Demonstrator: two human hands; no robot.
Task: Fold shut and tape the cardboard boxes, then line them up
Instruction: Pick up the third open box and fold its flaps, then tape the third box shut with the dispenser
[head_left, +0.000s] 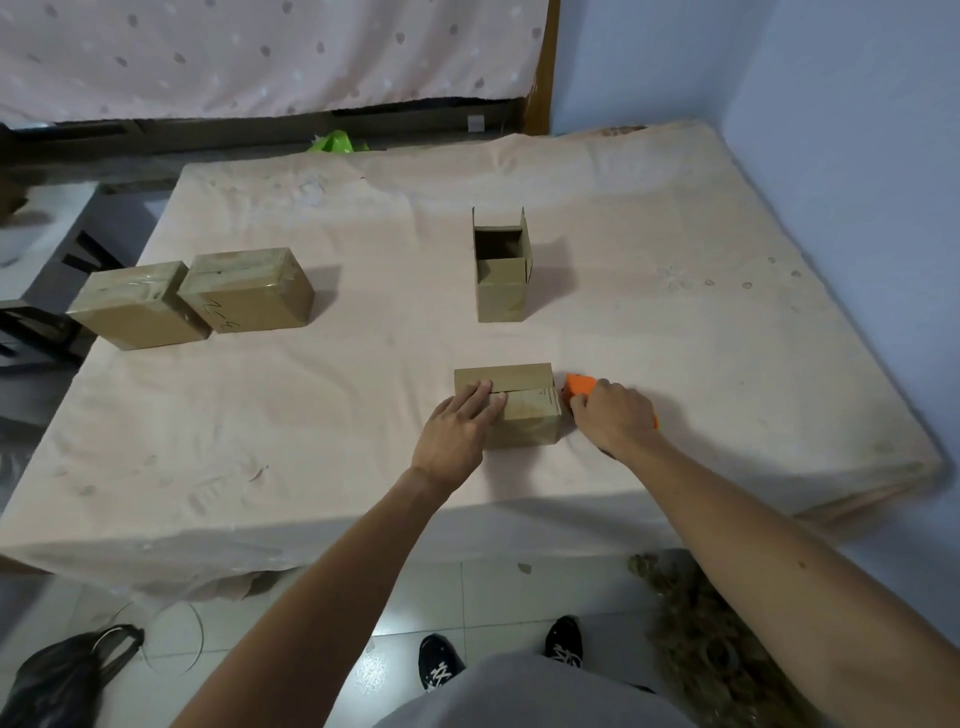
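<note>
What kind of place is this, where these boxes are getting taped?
Most likely a room in a home, perhaps a bedroom. The work surface looks like a sheet-covered mattress, a spotted curtain hangs behind it, and the floor is tiled.

The right-hand taped box bears handwritten marks, possibly "2-9", barely legible.

Dotted curtain, green bag, black bag
</note>
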